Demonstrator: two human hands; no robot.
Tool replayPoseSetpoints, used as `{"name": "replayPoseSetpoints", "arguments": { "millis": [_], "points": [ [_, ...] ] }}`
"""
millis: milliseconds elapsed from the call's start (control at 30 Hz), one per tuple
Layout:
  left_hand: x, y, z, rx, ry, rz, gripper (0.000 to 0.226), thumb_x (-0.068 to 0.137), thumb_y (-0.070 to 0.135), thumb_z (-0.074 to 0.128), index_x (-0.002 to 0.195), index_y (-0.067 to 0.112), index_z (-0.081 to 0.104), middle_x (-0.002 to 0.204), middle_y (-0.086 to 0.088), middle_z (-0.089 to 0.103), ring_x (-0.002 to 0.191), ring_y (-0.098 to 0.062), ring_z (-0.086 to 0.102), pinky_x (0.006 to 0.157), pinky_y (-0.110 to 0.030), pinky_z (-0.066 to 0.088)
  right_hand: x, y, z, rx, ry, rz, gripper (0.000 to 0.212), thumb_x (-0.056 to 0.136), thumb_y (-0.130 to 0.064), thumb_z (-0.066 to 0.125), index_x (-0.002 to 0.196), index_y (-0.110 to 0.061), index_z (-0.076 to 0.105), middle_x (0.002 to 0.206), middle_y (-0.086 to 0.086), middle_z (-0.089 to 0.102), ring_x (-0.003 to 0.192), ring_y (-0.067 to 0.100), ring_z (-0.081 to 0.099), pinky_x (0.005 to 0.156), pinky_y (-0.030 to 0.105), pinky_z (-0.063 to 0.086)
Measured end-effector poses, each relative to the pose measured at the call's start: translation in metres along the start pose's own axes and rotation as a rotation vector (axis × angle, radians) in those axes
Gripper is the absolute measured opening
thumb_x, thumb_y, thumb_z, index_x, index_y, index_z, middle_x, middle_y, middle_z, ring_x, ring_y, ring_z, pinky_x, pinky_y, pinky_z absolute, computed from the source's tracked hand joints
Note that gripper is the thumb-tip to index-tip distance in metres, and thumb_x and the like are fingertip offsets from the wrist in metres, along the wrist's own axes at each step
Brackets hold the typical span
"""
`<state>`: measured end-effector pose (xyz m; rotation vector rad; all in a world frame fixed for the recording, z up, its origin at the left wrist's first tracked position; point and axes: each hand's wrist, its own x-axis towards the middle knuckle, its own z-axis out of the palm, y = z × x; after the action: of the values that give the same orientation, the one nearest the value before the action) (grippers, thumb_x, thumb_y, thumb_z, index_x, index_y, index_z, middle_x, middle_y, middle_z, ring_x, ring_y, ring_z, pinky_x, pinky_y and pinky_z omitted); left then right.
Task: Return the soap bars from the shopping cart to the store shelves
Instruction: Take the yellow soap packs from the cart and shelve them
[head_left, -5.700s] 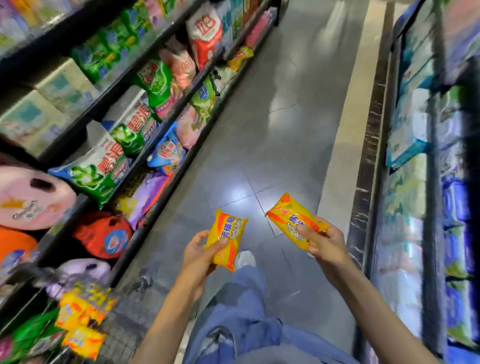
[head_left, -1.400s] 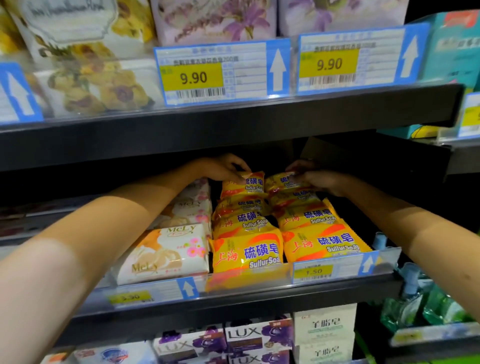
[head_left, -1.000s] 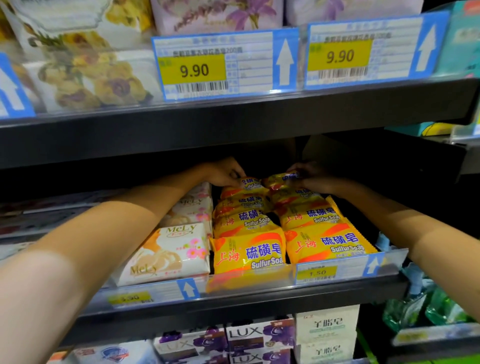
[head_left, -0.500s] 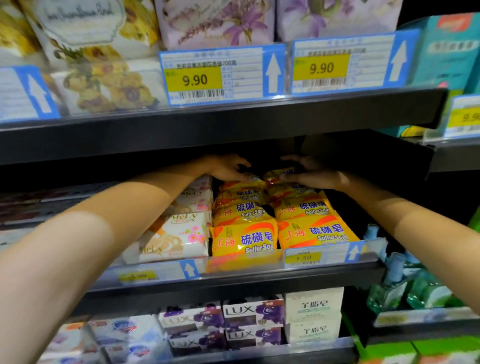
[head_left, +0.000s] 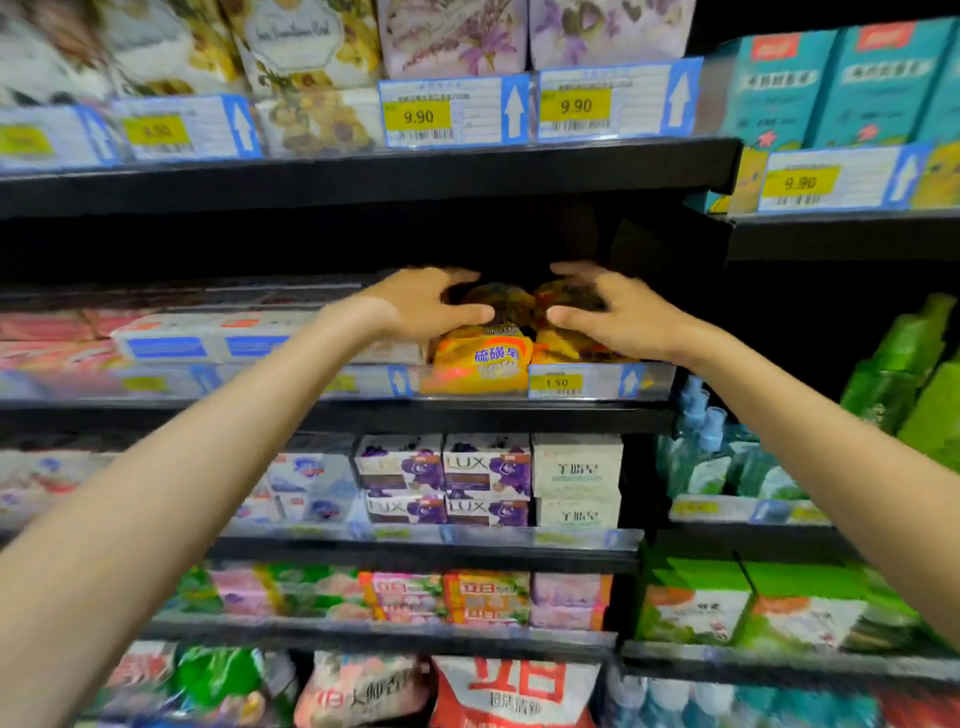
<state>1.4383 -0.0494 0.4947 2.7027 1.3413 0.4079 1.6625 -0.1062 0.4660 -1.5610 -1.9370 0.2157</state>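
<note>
Yellow-and-orange sulfur soap bars (head_left: 480, 361) lay in two rows, packed side by side, on the middle shelf (head_left: 467, 417) of a store aisle, just above the centre of the view. The front pack of the left row pressed against the clear rail. The person's left hand (head_left: 418, 306) arched over the rear of the left row and the right hand (head_left: 621, 319) over the rear of the right row. Both hands had fingers spread and loosely curved, thumbs pointing at each other, with neither closed round a pack. Motion blur left it unclear whether the fingertips touched the wrappers. A yellow price tag (head_left: 556, 383) reading 1.50 sat on the rail at 5 o'clock from the front pack. Purple Lux boxes (head_left: 485, 470) were stacked one shelf down at 6 o'clock. Green bottles (head_left: 904, 374) stood at 3 o'clock, white-and-blue cartons (head_left: 166, 344) at 9 o'clock. At 12 o'clock, the upper shelf (head_left: 363, 179) carried floral packs (head_left: 452, 36) above tags marked 9.90.
</note>
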Motion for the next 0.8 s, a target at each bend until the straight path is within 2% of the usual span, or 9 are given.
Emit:
{"name": "replayPoseSetpoints", "arguments": {
  "millis": [200,300,367,433,500,567,633,733,800],
  "points": [
    [-0.108,0.008,0.015,-0.059,0.318,0.067,0.071,0.082,0.059,0.054,0.141,0.022,0.041,0.144,-0.002,0.045,0.134,-0.019,0.039,0.107,-0.029,0.029,-0.075,-0.047,0.032,-0.135,0.189,-0.283,0.063,0.088,-0.043,0.056,0.143,-0.021,0.035,0.144,0.003,0.042,0.134,0.021,0.036,0.111,0.038,0.031],
    [-0.174,0.014,0.040,-0.169,0.378,0.038,0.063,0.083,0.054,0.055,0.140,0.030,0.041,0.140,0.013,0.043,0.130,-0.003,0.037,0.103,-0.015,0.027,-0.114,-0.064,0.060,-0.050,0.165,-0.353,0.057,0.090,-0.041,0.054,0.142,-0.023,0.037,0.143,-0.001,0.043,0.134,0.017,0.036,0.107,0.033,0.030],
    [-0.216,0.013,0.064,-0.244,0.373,-0.037,0.066,0.079,0.061,0.050,0.138,0.034,0.042,0.135,0.016,0.046,0.125,0.002,0.039,0.099,-0.009,0.026,-0.136,-0.071,0.087,0.021,0.089,-0.366,0.058,0.089,-0.046,0.050,0.140,-0.024,0.038,0.140,-0.001,0.046,0.130,0.017,0.041,0.105,0.034,0.035],
    [-0.255,0.006,0.095,-0.280,0.346,-0.132,0.068,0.077,0.061,0.053,0.138,0.031,0.043,0.135,0.008,0.052,0.122,-0.002,0.045,0.095,-0.009,0.028,-0.155,-0.075,0.123,0.074,-0.020,-0.360,0.059,0.088,-0.049,0.049,0.140,-0.024,0.039,0.139,-0.001,0.047,0.128,0.016,0.043,0.104,0.034,0.037],
    [-0.294,-0.002,0.128,-0.346,0.311,-0.251,0.068,0.076,0.061,0.055,0.137,0.033,0.042,0.135,0.011,0.050,0.121,0.002,0.044,0.097,-0.009,0.028,-0.175,-0.079,0.163,0.107,-0.139,-0.343,0.060,0.087,-0.049,0.048,0.141,-0.026,0.036,0.141,-0.004,0.046,0.129,0.013,0.042,0.104,0.030,0.036],
    [-0.333,-0.009,0.159,-0.437,0.286,-0.412,0.068,0.072,0.063,0.052,0.135,0.039,0.040,0.135,0.019,0.045,0.122,0.003,0.044,0.104,-0.018,0.033,-0.194,-0.084,0.203,0.139,-0.266,-0.346,0.060,0.089,-0.046,0.051,0.144,-0.030,0.032,0.144,-0.007,0.042,0.131,0.010,0.038,0.103,0.026,0.032],
    [-0.371,-0.017,0.186,-0.500,0.266,-0.585,0.072,0.071,0.064,0.051,0.137,0.035,0.043,0.135,0.013,0.051,0.118,-0.008,0.053,0.100,-0.022,0.037,-0.211,-0.092,0.241,0.155,-0.386,-0.355,0.061,0.091,-0.039,0.056,0.145,-0.029,0.030,0.147,-0.007,0.039,0.134,0.011,0.035,0.104,0.022,0.027],
    [-0.426,-0.020,0.216,-0.578,0.291,-0.799,0.067,0.077,0.053,0.063,0.136,0.026,0.046,0.127,0.007,0.057,0.116,-0.011,0.054,0.089,-0.012,0.034,-0.234,-0.108,0.290,0.175,-0.532,-0.367,0.058,0.092,-0.037,0.056,0.144,-0.021,0.035,0.145,-0.001,0.042,0.133,0.014,0.038,0.096,0.012,0.021],
    [-0.462,-0.021,0.231,-0.606,0.335,-0.920,0.058,0.083,0.043,0.064,0.135,0.024,0.047,0.124,0.007,0.057,0.117,-0.013,0.054,0.091,-0.015,0.036,-0.249,-0.122,0.319,0.178,-0.654,-0.394,0.061,0.090,-0.045,0.053,0.143,-0.017,0.037,0.144,0.002,0.044,0.131,0.016,0.039,0.095,0.009,0.019]
  ]
}}
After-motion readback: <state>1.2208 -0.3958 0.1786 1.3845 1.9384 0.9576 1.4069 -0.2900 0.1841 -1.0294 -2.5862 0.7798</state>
